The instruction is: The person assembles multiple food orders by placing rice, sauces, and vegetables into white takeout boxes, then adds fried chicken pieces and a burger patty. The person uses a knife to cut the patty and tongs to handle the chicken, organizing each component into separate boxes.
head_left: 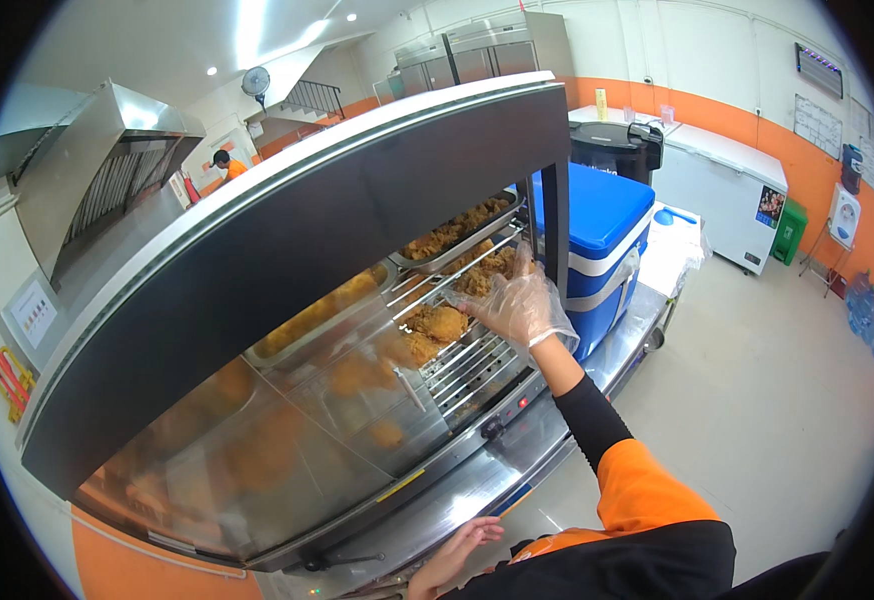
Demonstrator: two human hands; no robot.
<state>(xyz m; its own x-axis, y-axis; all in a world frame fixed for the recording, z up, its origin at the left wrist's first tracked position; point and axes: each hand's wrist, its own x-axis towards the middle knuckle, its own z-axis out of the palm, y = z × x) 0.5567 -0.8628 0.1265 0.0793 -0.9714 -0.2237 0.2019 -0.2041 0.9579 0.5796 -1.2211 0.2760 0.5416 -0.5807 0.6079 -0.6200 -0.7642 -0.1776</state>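
Observation:
My right hand (519,308), in a clear plastic glove, reaches through the opening of a glass-fronted food warmer (357,190). Its thumb and fingers are spread on either side of fried chicken pieces (492,268) on a wire rack (472,375); whether they touch them I cannot tell. Closer to the front, another fried chicken piece (437,323) lies by the thumb. My left hand (460,552), bare and holding nothing, hovers low beside the steel counter (457,510), fingers loosely stretched.
Metal trays of fried food stand behind the rack, one tray (322,315) partly behind the clear panel (357,400). A dark post (555,225) edges the opening, with a blue cooler box (597,240) just right of it. A chest freezer (722,200) and a distant person (227,165) are farther off.

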